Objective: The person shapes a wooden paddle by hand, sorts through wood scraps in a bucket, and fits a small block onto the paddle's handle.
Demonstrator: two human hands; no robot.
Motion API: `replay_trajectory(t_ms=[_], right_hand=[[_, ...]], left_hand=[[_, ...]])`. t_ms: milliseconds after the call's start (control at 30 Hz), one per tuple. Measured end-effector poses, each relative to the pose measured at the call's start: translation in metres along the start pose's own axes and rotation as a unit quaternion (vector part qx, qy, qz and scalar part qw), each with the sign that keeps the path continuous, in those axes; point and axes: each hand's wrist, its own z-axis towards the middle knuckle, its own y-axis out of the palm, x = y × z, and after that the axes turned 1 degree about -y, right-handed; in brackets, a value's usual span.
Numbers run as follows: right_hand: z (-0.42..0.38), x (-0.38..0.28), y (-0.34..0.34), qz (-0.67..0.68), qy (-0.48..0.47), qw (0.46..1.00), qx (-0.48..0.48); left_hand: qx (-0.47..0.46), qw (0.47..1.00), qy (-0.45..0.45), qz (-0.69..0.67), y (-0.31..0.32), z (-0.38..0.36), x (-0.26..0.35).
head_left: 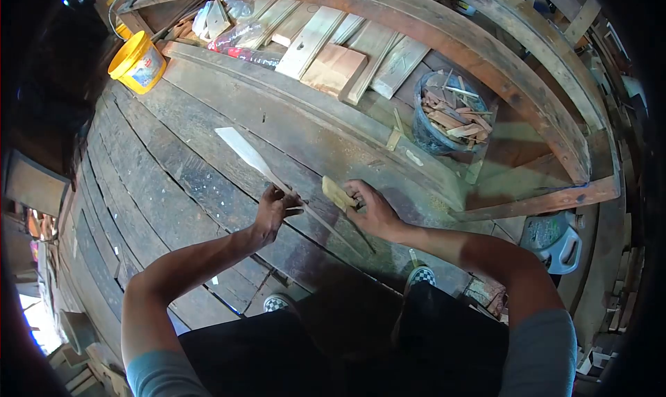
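A long, thin wooden piece [244, 151] shaped like a paddle, with a wide pale blade at its upper left end, slants down to the right over the floor. My left hand [275, 208] is closed round its narrow shaft just below the blade. To the right, my right hand [373, 208] grips a small yellowish block [336, 193] between thumb and fingers. The block is held apart from the shaft, on its right side. The shaft's thin lower end passes between my two hands.
Behind a low beam [277, 92] lie wooden boards [316, 40]. A blue bucket [431, 137] of wood scraps stands at the right, a yellow bucket [139, 64] at the upper left. A curved timber frame [444, 36] arches overhead; a jug [555, 241] lies right.
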Motion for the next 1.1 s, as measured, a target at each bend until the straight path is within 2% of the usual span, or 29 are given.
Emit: replay_trajectory(t_ms=[67, 233, 300, 333, 400, 600, 700, 833, 900, 967, 1100], right_hand=[[-0.004, -0.007, 0.002, -0.043, -0.051, 0.998, -0.015], [-0.013, -0.007, 0.011, -0.049, -0.037, 0.997, -0.05], [-0.018, -0.003, 0.014, -0.035, -0.019, 0.996, -0.079], [-0.02, -0.002, 0.015, -0.042, -0.011, 0.997, -0.068], [-0.024, -0.003, 0.014, -0.059, -0.011, 0.994, -0.086], [-0.026, -0.003, 0.01, -0.076, 0.014, 0.99, -0.122], [-0.025, -0.002, 0.007, -0.07, 0.019, 0.988, -0.135], [-0.025, 0.003, 0.009, -0.095, 0.014, 0.989, -0.116], [-0.024, 0.001, 0.005, -0.097, 0.059, 0.985, -0.132], [-0.023, 0.009, 0.005, -0.097, 0.049, 0.986, -0.126], [-0.021, 0.014, 0.005, -0.082, 0.041, 0.989, -0.113]], left_hand=[[0.06, 0.998, -0.017, 0.013, 0.001, 0.004, 0.006], [0.072, 0.997, 0.008, -0.013, 0.002, 0.007, 0.007], [0.072, 0.996, 0.043, -0.026, 0.002, 0.007, 0.007], [0.056, 0.997, 0.041, -0.028, 0.003, 0.008, 0.008], [0.087, 0.996, 0.01, 0.002, 0.001, 0.01, 0.009], [0.067, 0.997, 0.036, -0.029, -0.001, 0.009, 0.007], [0.068, 0.998, 0.015, -0.009, -0.004, 0.013, 0.007], [0.032, 0.998, 0.042, -0.031, -0.007, 0.013, 0.004], [0.027, 0.998, 0.043, -0.027, -0.008, 0.016, 0.008], [0.081, 0.997, 0.004, 0.001, -0.009, 0.021, 0.01], [0.114, 0.993, 0.006, -0.03, -0.01, 0.025, 0.012]])
